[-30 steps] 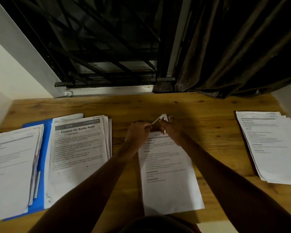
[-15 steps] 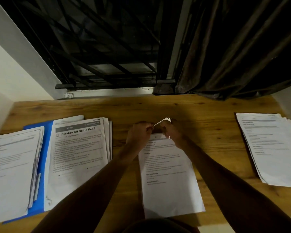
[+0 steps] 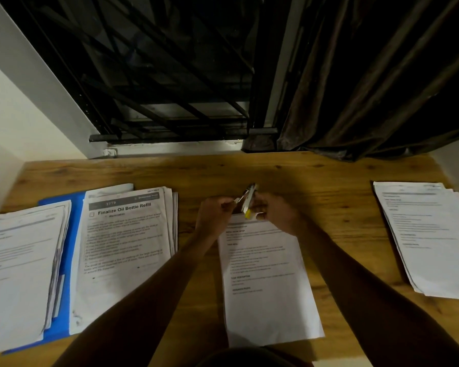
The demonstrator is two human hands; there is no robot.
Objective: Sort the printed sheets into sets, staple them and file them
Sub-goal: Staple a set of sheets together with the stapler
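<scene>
Head view: lower left, a blue folder (image 3: pixel 70 247) holds two stacks of printed sheets (image 3: pixel 122 247). At centre, above a sheet (image 3: pixel 268 287) on the bench (image 3: pixel 329 181), the right hand (image 3: pixel 278 213) grips a half-hidden stapler (image 3: pixel 249 201); the left hand (image 3: pixel 215 213) pinches a blurred metal piece (image 3: pixel 237 200).

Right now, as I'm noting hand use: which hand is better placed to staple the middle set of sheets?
Right, probably. The right hand grips the stapler just above the top edge of the middle set; the left hand only pinches a thin metal piece at the stapler.

Head-worn camera looks steeply down, close over the wooden desk (image 3: pixel 316 176).
</scene>
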